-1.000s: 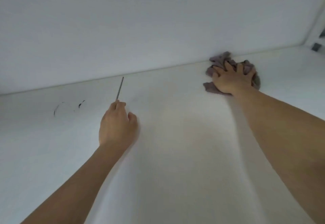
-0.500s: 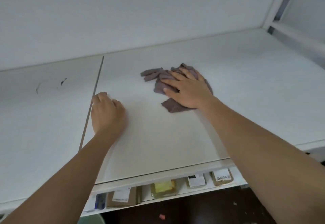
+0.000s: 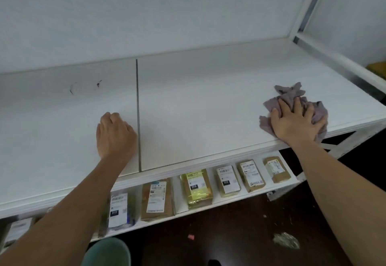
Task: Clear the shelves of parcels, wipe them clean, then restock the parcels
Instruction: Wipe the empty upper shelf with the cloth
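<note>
The purple cloth (image 3: 292, 107) lies bunched at the front right of the upper shelf (image 3: 208, 98), pressed flat under the right hand (image 3: 296, 121), fingers spread. Left of it, beside the shelf's dark seam (image 3: 137, 115), the left hand (image 3: 114, 134) rests with fingers curled under, holding nothing. That shelf looks cleared and mid-wipe; restocking remains. Below, parcels (image 3: 196, 186) line the lower shelf (image 3: 236, 197) above a dark, littered floor (image 3: 240, 234).
</note>
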### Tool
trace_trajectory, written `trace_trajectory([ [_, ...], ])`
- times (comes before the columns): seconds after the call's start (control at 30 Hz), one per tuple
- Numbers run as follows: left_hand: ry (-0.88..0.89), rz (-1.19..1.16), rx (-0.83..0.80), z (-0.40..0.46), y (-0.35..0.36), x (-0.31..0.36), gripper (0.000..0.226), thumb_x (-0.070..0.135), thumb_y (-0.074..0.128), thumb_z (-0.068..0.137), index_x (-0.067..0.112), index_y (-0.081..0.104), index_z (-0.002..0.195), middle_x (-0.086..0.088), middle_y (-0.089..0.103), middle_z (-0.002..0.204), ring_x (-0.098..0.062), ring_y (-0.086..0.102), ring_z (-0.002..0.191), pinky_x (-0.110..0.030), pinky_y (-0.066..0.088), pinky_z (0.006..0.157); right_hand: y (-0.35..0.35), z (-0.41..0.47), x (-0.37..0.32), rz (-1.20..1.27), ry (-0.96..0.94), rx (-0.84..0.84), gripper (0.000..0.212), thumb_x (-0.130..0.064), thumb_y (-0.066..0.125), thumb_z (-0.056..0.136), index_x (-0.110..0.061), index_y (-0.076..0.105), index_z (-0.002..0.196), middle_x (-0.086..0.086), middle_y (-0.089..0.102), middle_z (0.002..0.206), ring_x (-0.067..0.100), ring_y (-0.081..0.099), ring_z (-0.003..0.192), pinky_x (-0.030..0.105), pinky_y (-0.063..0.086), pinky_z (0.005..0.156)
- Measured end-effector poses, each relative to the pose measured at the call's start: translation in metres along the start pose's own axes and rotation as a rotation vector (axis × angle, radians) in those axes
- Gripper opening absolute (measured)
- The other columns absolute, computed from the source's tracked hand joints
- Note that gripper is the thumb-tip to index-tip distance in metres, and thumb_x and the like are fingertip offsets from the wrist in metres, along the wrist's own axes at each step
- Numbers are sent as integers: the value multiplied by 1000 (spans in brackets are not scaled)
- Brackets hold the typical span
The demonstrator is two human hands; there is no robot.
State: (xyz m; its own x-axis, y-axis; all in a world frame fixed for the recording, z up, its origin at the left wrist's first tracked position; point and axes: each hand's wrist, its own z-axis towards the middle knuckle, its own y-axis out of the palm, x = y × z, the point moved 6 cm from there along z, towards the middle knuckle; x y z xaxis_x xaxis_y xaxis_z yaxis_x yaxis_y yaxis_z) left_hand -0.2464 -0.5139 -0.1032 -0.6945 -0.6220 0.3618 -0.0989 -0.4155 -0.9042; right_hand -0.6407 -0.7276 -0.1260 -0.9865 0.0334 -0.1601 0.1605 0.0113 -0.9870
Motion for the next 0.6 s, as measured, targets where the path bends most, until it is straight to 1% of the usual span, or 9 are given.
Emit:
trace_trajectory([
  [0.1, -15, 58, -5, -3, -18, -50, 35, 9, 36, 95, -7, 49, 123, -27, 45, 133, -42, 44, 120, -48, 33, 107, 5, -42, -39, 2, -46, 2, 55, -53, 17, 99, -43, 20, 152, -1, 7, 165, 30, -2, 150, 68, -4, 112],
  [0.23, -66, 115, -26, -6, -37, -120, 32, 15, 34, 95, -6, 52, 112, -25, 49, 121, -41, 46, 113, -51, 35, 103, 18, -90, -99, -14, -113, -32, 56, -55, 16, 98, -45, 15, 153, -4, 2, 166, 30, -6, 151, 69, -6, 112],
  [0.3, -94, 108, -36, -7, -48, -151, 34, 17, 33, 96, -7, 51, 111, -25, 48, 119, -41, 46, 111, -52, 36, 102, 24, -111, -130, -9, -143, -36, 56, -55, 15, 99, -45, 14, 154, -4, 1, 166, 30, -7, 151, 69, -6, 112],
  [0.4, -85, 118, -53, -2, -64, -190, 36, 20, 34, 97, -9, 50, 112, -26, 48, 120, -41, 45, 112, -52, 36, 102, 31, -140, -172, -11, -188, -36, 56, -55, 14, 99, -45, 12, 154, -3, 1, 166, 31, -7, 151, 69, -6, 112],
  [0.47, -63, 180, -88, 4, -71, -218, 41, 24, 34, 97, -8, 50, 117, -25, 47, 127, -39, 42, 119, -52, 33, 106, 36, -157, -196, -22, -210, -42, 55, -55, 14, 99, -46, 12, 153, -2, 1, 166, 32, -5, 150, 69, -6, 112],
  [0.5, -46, 210, -118, 6, -72, -227, 45, 28, 33, 97, -7, 48, 122, -24, 44, 134, -39, 38, 126, -51, 29, 110, 37, -164, -204, -30, -223, -41, 55, -54, 15, 99, -47, 13, 153, -3, 2, 166, 33, -3, 150, 68, -5, 113],
  [0.53, -28, 225, -151, 7, -72, -234, 50, 31, 32, 98, -6, 43, 131, -24, 38, 143, -39, 32, 133, -51, 24, 114, 37, -170, -212, -36, -241, -40, 54, -54, 15, 99, -47, 13, 153, -3, 4, 166, 33, -1, 150, 68, -4, 113],
  [0.6, 14, 226, -223, 8, -66, -241, 60, 36, 28, 101, -4, 26, 146, -22, 19, 157, -35, 15, 145, -46, 11, 120, 39, -180, -227, -47, -271, -46, 54, -55, 16, 99, -48, 14, 152, -4, 5, 165, 33, 2, 149, 66, -2, 113],
])
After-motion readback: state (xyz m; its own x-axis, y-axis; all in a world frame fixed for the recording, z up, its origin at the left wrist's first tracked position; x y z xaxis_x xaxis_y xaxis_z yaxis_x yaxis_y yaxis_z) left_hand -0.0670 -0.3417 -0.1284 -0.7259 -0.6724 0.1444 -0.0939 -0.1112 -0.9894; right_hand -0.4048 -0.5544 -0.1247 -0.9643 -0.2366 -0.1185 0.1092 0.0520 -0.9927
